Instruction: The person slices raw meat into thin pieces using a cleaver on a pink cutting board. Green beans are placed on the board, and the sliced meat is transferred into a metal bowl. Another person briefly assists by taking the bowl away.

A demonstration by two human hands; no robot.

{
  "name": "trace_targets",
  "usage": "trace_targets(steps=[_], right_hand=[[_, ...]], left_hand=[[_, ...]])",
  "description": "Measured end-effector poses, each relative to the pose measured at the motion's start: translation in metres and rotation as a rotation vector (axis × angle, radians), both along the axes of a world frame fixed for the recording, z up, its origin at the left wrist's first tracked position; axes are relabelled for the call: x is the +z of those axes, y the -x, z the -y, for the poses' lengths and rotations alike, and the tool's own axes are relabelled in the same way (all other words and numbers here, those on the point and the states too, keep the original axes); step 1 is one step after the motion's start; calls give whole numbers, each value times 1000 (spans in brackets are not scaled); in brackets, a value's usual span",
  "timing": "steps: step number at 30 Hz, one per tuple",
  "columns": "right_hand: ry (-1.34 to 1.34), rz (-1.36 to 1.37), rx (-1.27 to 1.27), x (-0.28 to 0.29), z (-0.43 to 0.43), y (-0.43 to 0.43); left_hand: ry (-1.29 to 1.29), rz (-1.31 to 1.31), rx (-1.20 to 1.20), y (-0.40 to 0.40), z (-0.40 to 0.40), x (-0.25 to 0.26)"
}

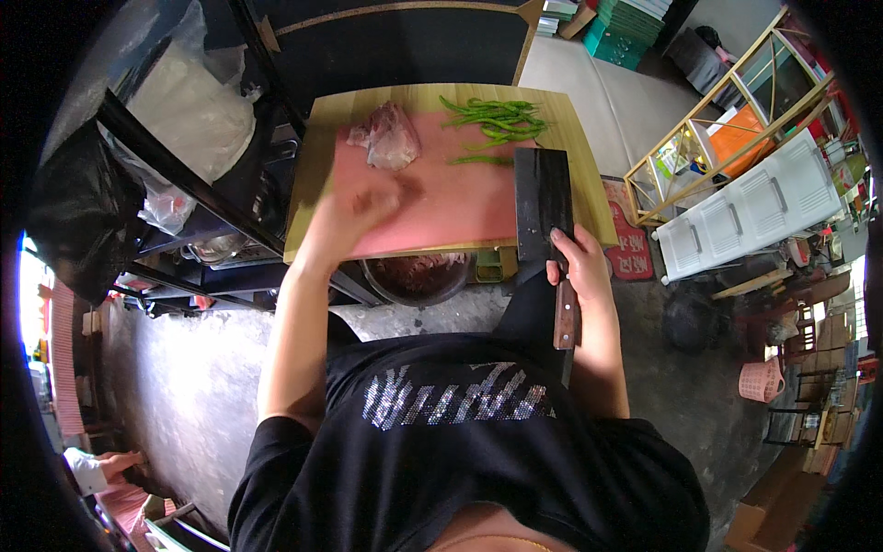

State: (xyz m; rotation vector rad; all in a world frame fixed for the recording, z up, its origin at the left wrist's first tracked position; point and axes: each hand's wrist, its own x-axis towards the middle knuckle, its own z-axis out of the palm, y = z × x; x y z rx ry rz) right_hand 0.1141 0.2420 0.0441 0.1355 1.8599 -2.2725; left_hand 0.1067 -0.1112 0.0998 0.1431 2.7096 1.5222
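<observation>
My right hand (583, 259) grips a cleaver (543, 196) by its riveted wooden handle. The broad dark blade points away from me, over the right side of a pink cutting mat (441, 196). Blurred, my left hand (365, 203) hovers over or rests on the mat's left part; its fingers look curled, and I cannot see anything in them. Just beyond it lies a piece of raw meat (393, 141). Several long green chili peppers (500, 121) are heaped at the far right, with a single one nearer the blade. Beneath the mat is a wooden tabletop (583, 148).
A black metal rack (193, 176) with plastic bags runs close along the left. Below the table's near edge stands a bowl (417, 279) with dark contents. A white drawer unit (752, 203) is at right; another person (117, 466) shows at lower left.
</observation>
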Motion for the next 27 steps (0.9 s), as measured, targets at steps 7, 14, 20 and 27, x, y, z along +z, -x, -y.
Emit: trace_targets(steps=[7, 14, 20, 27], right_hand=[[44, -11, -2, 3, 2, -3], [55, -3, -47, 4, -13, -7], [73, 17, -17, -6, -11, -2], [-2, -16, 52, 1, 3, 6]], left_hand=[[678, -473, 618, 127, -40, -80], [538, -217, 349, 130, -26, -40], [413, -327, 241, 48, -50, -60], [204, -598, 259, 36, -27, -54]])
